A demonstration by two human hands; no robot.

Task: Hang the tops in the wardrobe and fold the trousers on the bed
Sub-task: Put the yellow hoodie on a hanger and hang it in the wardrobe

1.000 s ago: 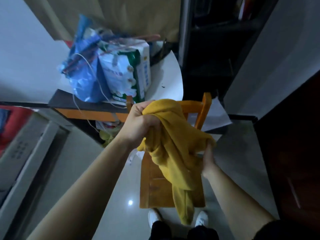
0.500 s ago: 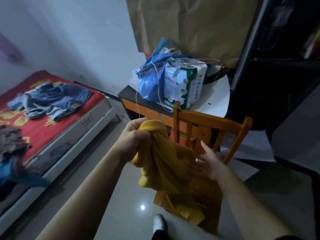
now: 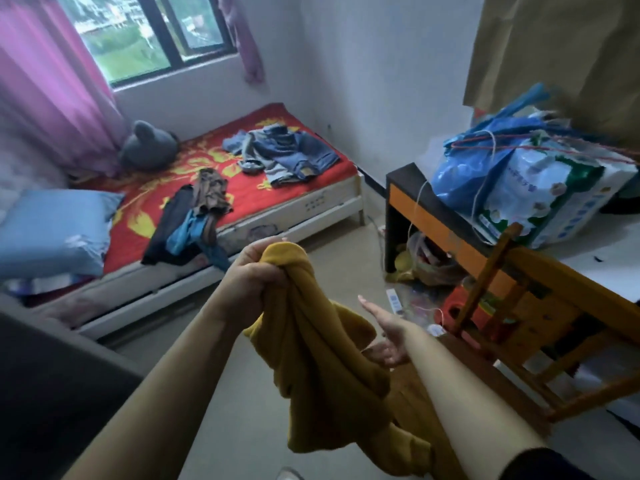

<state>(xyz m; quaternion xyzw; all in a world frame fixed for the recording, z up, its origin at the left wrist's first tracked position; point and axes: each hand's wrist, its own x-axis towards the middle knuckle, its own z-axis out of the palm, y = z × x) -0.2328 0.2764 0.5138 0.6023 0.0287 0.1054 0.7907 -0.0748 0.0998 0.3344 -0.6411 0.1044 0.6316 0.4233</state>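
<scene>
Far left, bed [image 3: 252, 195] strewn with jeans [image 3: 287, 155] awaiting folding. Near centre, yellow top [image 3: 322, 358] dangling bunched for carrying. Left grip [image 3: 254, 282] clenched round its upper end; right grip [image 3: 384, 337] spread, palm-up at the cloth's edge, probably to gather it.

A home bedroom: bed [image 3: 242, 216], pillow [image 3: 52, 230], curtained window [image 3: 149, 32].

Yellow top [image 3: 311, 344]: thick matt knit cloth. Chair [image 3: 540, 306]: varnished orange wood. Bag [image 3: 485, 161]: glossy blue plastic. Floor [image 3: 242, 393]: smooth, slightly glossy.
</scene>
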